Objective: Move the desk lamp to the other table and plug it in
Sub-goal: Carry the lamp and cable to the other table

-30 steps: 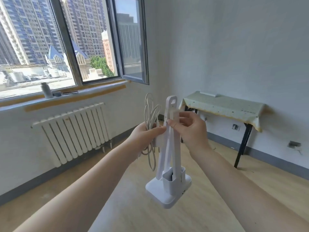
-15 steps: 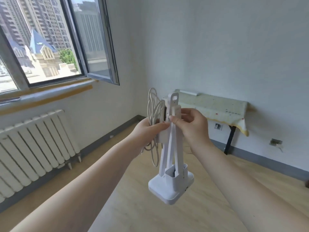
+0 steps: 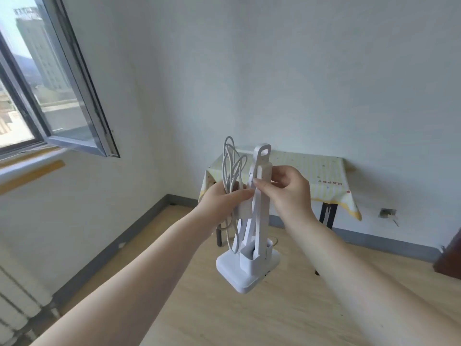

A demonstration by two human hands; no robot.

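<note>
- Mid-air, before one cloth-covered table [image 3: 321, 171]: one white plastic folded desk lamp [image 3: 254, 221], long axis upright, square base down.
- Right hand [image 3: 287, 193] fingers pinch its arm.
- Left hand [image 3: 222, 198] fingers grip one coiled white cord [image 3: 232, 166].

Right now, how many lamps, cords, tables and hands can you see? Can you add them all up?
Lamps: 1, the white desk lamp, held in the air.
Cords: 1, the white cord, bundled in loops.
Tables: 1, the table with a yellow cloth, by the wall.
Hands: 2, the left hand and the right hand, both gripping the lamp.
Total: 5
</note>
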